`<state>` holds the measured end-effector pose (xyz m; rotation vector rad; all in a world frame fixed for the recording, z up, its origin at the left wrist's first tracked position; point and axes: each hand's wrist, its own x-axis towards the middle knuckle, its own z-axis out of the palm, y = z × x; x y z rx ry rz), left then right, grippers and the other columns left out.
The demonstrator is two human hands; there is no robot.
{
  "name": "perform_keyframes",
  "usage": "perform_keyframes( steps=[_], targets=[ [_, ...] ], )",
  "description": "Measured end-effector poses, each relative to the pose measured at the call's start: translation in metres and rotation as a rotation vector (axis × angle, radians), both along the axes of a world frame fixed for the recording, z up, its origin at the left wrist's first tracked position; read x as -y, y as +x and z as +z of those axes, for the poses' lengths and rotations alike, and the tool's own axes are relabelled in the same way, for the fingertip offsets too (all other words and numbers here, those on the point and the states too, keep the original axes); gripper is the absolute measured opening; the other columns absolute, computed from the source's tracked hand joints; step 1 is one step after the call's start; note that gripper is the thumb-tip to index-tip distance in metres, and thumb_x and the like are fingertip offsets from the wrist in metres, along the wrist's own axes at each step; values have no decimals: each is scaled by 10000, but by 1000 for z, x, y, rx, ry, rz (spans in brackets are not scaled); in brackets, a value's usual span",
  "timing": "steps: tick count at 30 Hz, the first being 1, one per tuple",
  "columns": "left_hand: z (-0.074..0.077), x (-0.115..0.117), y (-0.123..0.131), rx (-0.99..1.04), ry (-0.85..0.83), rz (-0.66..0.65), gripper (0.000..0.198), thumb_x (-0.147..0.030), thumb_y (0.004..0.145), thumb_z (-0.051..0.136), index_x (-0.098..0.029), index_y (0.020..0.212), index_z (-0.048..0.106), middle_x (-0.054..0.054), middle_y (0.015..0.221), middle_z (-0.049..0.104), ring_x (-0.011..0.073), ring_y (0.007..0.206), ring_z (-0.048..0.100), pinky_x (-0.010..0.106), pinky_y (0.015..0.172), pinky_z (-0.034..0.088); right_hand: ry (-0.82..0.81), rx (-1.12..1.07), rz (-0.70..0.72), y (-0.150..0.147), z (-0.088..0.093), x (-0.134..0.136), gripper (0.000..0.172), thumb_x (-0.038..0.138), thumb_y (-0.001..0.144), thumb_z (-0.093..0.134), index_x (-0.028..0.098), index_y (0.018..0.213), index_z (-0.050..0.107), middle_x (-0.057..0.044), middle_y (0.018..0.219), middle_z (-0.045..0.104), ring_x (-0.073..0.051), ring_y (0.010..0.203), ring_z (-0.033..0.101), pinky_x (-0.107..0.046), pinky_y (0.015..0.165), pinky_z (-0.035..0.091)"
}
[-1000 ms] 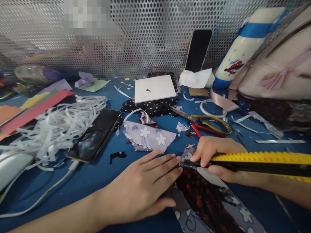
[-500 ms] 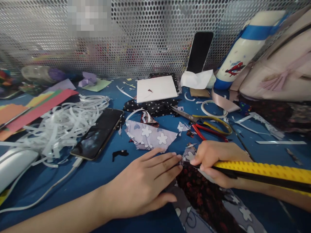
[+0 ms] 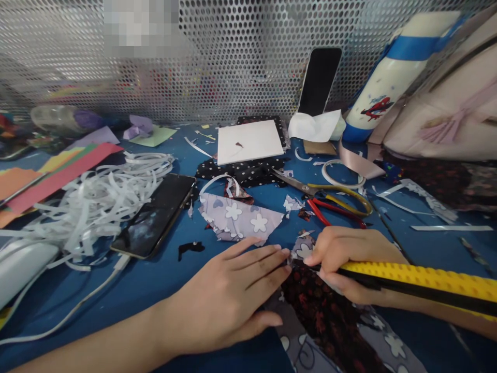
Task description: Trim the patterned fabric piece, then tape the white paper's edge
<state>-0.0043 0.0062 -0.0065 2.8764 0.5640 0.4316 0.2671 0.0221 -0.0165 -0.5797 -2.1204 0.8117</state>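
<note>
My left hand (image 3: 229, 295) lies flat with fingers stretched out, pressing down the left edge of a piece of patterned paper (image 3: 330, 326), dark with red blotches over grey with white flowers. My right hand (image 3: 349, 259) is closed round a yellow and black utility knife (image 3: 419, 282), its tip at the top of that paper, right beside my left fingertips. A folded grey flowered scrap (image 3: 238, 220) lies just beyond my left hand.
On the blue table (image 3: 163, 274): a black phone (image 3: 155, 215) with a white cable, a heap of white paper strips (image 3: 93, 202), coloured paper sheets (image 3: 54, 173), scissors (image 3: 326, 194), a white card (image 3: 248, 141), a propped phone (image 3: 318, 80), a bottle (image 3: 388, 77) and a bag (image 3: 446, 114) before a perforated metal screen.
The knife's rear end has dropped lower to the right and my right hand has shifted slightly. My left hand stays flat on the paper.
</note>
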Motion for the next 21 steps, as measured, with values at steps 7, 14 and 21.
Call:
perform_keyframes(
  steps=[7, 14, 21],
  targets=[
    [-1, 0, -2, 8, 16, 63, 548, -481, 1065, 342, -92, 1392, 545, 120, 1460, 567, 241, 1376, 523, 434, 1230, 331, 181, 84, 149, -1, 8, -1, 53, 161, 852, 670, 201, 864, 638, -47, 871, 764, -131, 744, 710, -218, 710, 591],
    [-3, 0, -2, 4, 20, 75, 534, -475, 1061, 366, -96, 1391, 547, 126, 1460, 566, 255, 1375, 523, 461, 1212, 357, 236, 132, 161, 1, 14, 2, 27, 233, 916, 613, 218, 923, 635, -57, 898, 761, -153, 753, 722, -247, 651, 600],
    [-3, 0, -2, 8, 13, 87, 528, -473, 1053, 397, -95, 1388, 550, 134, 1464, 560, 264, 1374, 525, 471, 1207, 365, 124, 136, 146, 4, 11, 2, 99, 224, 885, 635, 209, 982, 620, -74, 952, 726, -147, 873, 715, -219, 779, 582]
  ],
)
